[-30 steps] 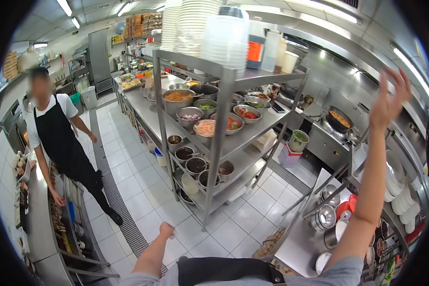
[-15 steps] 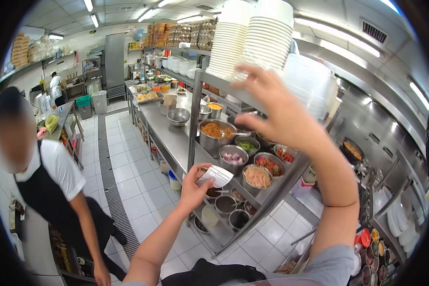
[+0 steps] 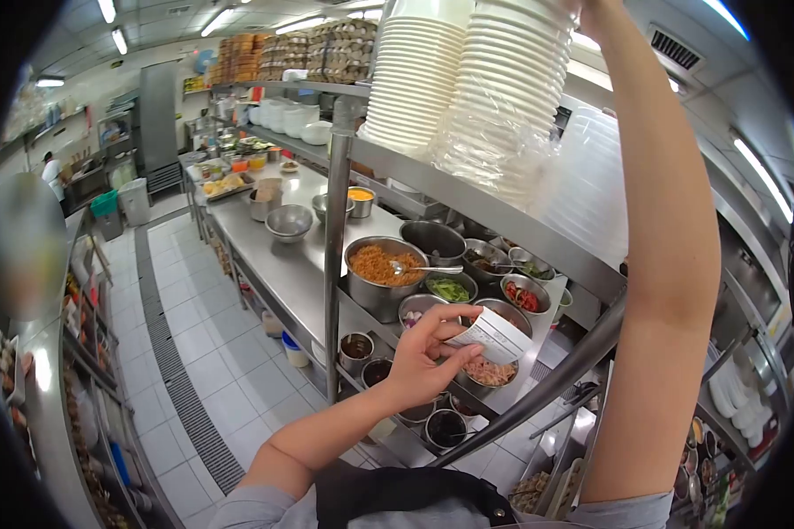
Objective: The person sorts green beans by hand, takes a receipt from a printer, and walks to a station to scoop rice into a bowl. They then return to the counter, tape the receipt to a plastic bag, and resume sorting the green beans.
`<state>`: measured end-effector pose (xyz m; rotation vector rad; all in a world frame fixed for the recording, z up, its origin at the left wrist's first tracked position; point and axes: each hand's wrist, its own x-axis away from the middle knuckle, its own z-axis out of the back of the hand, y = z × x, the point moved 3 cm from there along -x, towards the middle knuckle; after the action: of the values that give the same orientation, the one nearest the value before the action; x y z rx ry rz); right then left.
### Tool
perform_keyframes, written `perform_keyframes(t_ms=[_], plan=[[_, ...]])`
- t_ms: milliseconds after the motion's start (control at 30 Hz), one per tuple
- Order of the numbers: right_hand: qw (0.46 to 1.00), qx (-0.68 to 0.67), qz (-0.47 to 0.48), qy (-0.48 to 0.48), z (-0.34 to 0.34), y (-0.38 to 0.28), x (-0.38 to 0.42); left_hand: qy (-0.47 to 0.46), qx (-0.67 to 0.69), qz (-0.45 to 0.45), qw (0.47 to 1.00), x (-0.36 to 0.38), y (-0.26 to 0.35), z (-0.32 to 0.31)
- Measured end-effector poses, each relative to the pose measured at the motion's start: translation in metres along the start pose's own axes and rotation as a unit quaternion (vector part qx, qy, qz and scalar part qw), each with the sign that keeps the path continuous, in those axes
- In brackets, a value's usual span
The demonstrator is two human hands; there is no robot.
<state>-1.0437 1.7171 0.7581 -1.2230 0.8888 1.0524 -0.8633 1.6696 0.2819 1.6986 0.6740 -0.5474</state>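
Between the thumb and fingers of my left hand (image 3: 423, 357) is a printed paper slip (image 3: 498, 335), held over the metal bowls of food. My right hand (image 3: 596, 12) reaches up to the top of the right-hand stack of white tubs (image 3: 513, 75); its fingers are mostly cut off by the upper frame edge. Loose clear plastic wrap (image 3: 494, 145) surrounds that stack's lower part. A second white stack (image 3: 417, 75) stands to its left, and stacked clear plastic containers (image 3: 582, 172) to its right, partly behind my forearm.
Below the steel upper shelf (image 3: 538, 220) are a pot of orange shredded food (image 3: 384, 267), a bowl of red peppers (image 3: 522, 295) and other filled bowls. A steel post (image 3: 336, 256) rises at the shelf corner. A blurred person (image 3: 26, 256) is at far left.
My right hand has gone up to the top of the tub stack. My left hand has moved right with the slip. The view has shifted, and the person at left shows less.
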Motion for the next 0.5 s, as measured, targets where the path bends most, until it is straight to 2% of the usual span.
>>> perform_keyframes(t_ms=[67, 100, 133, 200, 233, 267, 333, 433, 467, 500], plan=[[0.985, -0.089, 0.116, 0.088, 0.021, 0.000, -0.027, -0.025, 0.004, 0.006, 1.000, -0.006, 0.000, 0.017], [0.986, -0.078, 0.114, 0.093, 0.035, -0.014, -0.010, -0.044, 0.003, 0.010, 0.999, -0.008, -0.001, 0.026], [0.971, -0.147, 0.186, -0.044, 0.049, -0.049, 0.035, -0.057, 0.008, 0.016, 0.998, -0.011, -0.004, 0.035], [0.936, -0.195, 0.243, -0.164, 0.051, -0.063, 0.062, -0.069, 0.106, 0.028, 0.992, -0.014, -0.010, 0.049], [0.951, -0.069, 0.300, 0.030, 0.053, -0.059, 0.053, -0.092, 0.110, 0.038, 0.989, -0.017, -0.015, 0.052], [0.911, 0.067, 0.344, 0.218, 0.059, -0.058, 0.053, -0.100, 0.152, 0.056, 0.982, -0.019, -0.022, 0.055], [0.913, 0.091, 0.311, 0.247, 0.054, -0.075, 0.095, -0.135, 0.204, 0.090, 0.965, -0.023, -0.027, 0.064], [0.917, 0.079, 0.356, 0.164, 0.049, -0.097, 0.180, -0.233, 0.195, 0.151, 0.941, -0.019, -0.034, 0.068], [0.916, 0.087, 0.353, 0.169, 0.048, -0.101, 0.211, -0.266, 0.211, 0.167, 0.926, -0.014, -0.036, 0.068], [0.915, 0.095, 0.350, 0.174, 0.047, -0.105, 0.242, -0.245, 0.213, 0.183, 0.928, -0.010, -0.040, 0.068]])
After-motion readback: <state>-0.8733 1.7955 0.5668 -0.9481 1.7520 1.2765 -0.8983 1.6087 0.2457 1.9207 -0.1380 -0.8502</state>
